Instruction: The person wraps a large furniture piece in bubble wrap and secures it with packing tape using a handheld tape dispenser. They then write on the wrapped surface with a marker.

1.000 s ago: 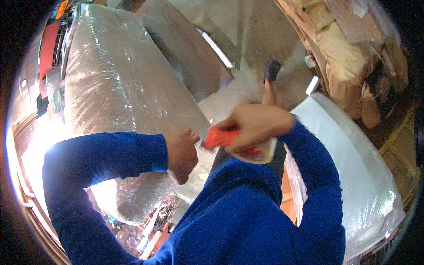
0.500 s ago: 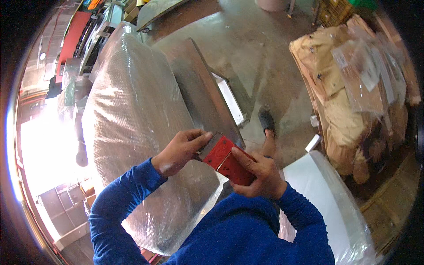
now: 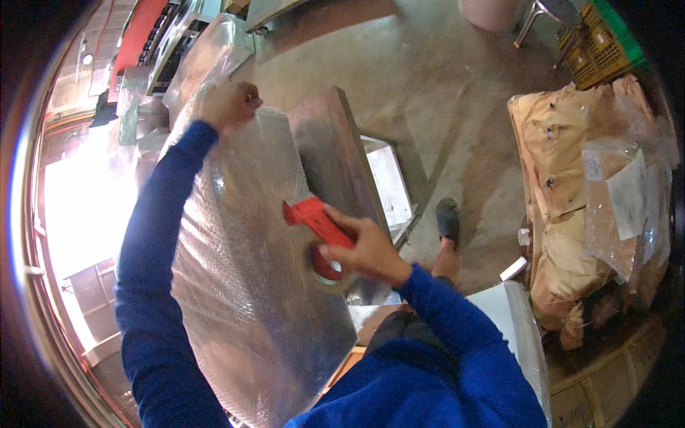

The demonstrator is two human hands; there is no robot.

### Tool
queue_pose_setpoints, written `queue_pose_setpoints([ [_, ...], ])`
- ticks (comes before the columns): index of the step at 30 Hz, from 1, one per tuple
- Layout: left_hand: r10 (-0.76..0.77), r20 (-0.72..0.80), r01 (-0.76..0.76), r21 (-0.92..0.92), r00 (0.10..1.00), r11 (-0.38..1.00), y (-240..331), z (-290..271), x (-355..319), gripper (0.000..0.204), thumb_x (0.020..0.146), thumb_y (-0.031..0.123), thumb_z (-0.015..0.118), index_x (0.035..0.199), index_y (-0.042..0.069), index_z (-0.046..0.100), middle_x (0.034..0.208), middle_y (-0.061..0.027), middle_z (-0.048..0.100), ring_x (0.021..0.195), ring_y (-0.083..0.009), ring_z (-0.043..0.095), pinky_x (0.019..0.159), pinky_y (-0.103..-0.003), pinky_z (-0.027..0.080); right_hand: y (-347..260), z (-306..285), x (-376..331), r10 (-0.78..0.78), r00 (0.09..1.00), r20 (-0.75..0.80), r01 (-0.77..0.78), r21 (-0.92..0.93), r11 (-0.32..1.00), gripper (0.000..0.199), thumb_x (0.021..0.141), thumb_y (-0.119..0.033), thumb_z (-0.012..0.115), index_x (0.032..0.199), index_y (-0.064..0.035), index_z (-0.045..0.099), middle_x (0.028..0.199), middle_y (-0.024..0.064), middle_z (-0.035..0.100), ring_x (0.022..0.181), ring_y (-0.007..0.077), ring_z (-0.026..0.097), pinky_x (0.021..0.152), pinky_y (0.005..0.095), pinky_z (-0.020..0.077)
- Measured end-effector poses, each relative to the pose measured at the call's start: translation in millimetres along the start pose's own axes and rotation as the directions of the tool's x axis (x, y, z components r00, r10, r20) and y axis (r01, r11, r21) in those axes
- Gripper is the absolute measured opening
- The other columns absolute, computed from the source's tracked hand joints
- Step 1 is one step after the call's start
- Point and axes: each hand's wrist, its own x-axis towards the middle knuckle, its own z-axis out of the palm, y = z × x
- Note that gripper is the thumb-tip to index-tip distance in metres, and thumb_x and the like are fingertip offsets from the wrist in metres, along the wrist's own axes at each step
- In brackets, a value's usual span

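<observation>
My right hand [image 3: 367,250] is wrapped round a red tape dispenser [image 3: 320,220]. A roll of tape [image 3: 319,277] shows on its near side, above the bundle. Both lie over a large, long bundle [image 3: 242,278] wrapped in transparent bubble wrap. My left hand [image 3: 230,107] is stretched out over the far part of this bundle, its fingers closed. What they pinch, if anything, is too small to tell.
Right of the bundle lies a brown board [image 3: 332,150] beside a white panel [image 3: 389,182]. Brown paper-covered goods [image 3: 556,185] with plastic sheets stand to the right. A yellow crate [image 3: 599,46] and a metal-legged stool [image 3: 546,14] are at the far right.
My left hand has left the tape dispenser and reached far forward over the bundle. My right hand has moved left with the dispenser and turned it, and the tape roll now shows.
</observation>
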Motion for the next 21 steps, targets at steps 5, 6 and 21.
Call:
queue_pose_setpoints([
  [5,0.058,0.114,-0.105,0.464,0.992,0.88,-18,-4,50,0.019,0.086,0.024,0.064,0.101,0.018,0.074,0.104,-0.0094,0.072,0.107,-0.0278,0.065,0.099,-0.05,0.042,-22,8,89,0.294,0.93,0.219,-0.33,0.15,0.932,0.043,0.082,-0.03,0.074,0.111,0.0021,0.07,0.079,0.0031,0.065,0.072,0.0102,0.057,0.067,0.0281,0.048],
  [6,0.064,0.022,-0.067,0.483,0.998,0.873,-22,1,52,0.02,0.085,0.023,0.064,0.103,0.018,0.073,0.105,-0.0083,0.071,0.108,-0.0276,0.064,0.1,-0.051,0.042,-22,7,99,0.289,0.929,0.231,-0.329,0.157,0.931,0.04,0.082,-0.03,0.074,0.106,0.002,0.071,0.079,0.0033,0.065,0.072,0.0103,0.057,0.067,0.028,0.0477],
  [21,0.353,0.173,-0.384,0.582,0.92,0.717,-51,78,-22,0.031,0.089,0.034,0.054,0.109,0.016,0.067,0.112,-0.0071,0.066,0.107,-0.0283,0.061,0.099,-0.057,0.04,0,8,65,0.153,0.913,0.378,-0.214,0.125,0.969,0.041,0.088,-0.031,0.068,0.119,-0.0061,0.069,0.086,-0.0016,0.067,0.075,0.0111,0.061,0.068,0.0262,0.0488],
])
